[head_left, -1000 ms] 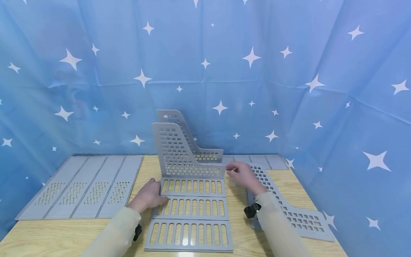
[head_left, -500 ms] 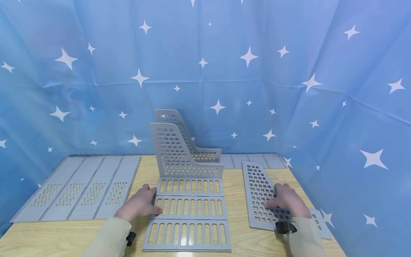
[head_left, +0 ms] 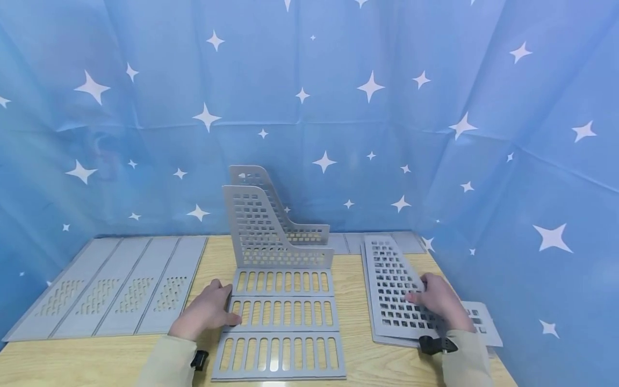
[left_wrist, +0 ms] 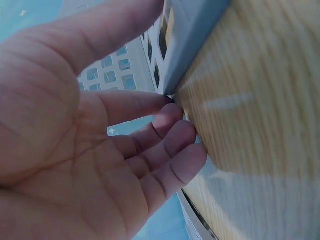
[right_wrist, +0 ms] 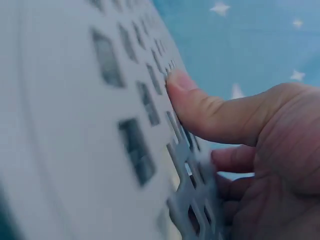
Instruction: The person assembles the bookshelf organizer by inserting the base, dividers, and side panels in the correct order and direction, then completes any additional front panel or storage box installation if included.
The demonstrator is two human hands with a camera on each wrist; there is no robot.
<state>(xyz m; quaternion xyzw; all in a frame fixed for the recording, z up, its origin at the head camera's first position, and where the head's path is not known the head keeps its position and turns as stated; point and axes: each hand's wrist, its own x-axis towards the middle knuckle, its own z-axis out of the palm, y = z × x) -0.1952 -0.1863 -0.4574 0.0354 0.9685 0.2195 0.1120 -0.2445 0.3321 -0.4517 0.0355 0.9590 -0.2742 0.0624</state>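
Two grey perforated side panels (head_left: 251, 226) of what looks like a desktop file rack stand upright at the back end of a flat slotted base (head_left: 278, 314). Along the base's left edge, my left hand (head_left: 205, 309) holds on, thumb over the top and index fingertip at the edge; its other fingertips touch the table in the left wrist view. At the right, my right hand (head_left: 442, 298) pinches a loose perforated side panel (head_left: 398, 290), thumb on its upper face and fingers behind it. That panel sits slightly raised over another like panel (head_left: 369, 301), mostly covered.
Flat grey panels (head_left: 140, 269) with groups of small holes lie side by side on the left of the wooden table (head_left: 353, 322). More plain grey panels (head_left: 408, 242) lie at the back right. A blue star-patterned cloth (head_left: 309, 107) hangs behind and along the sides.
My right hand has moved from the standing panels to the loose panel at the right, gripped it and raised it off the one below. The left hand stays at the base's edge.
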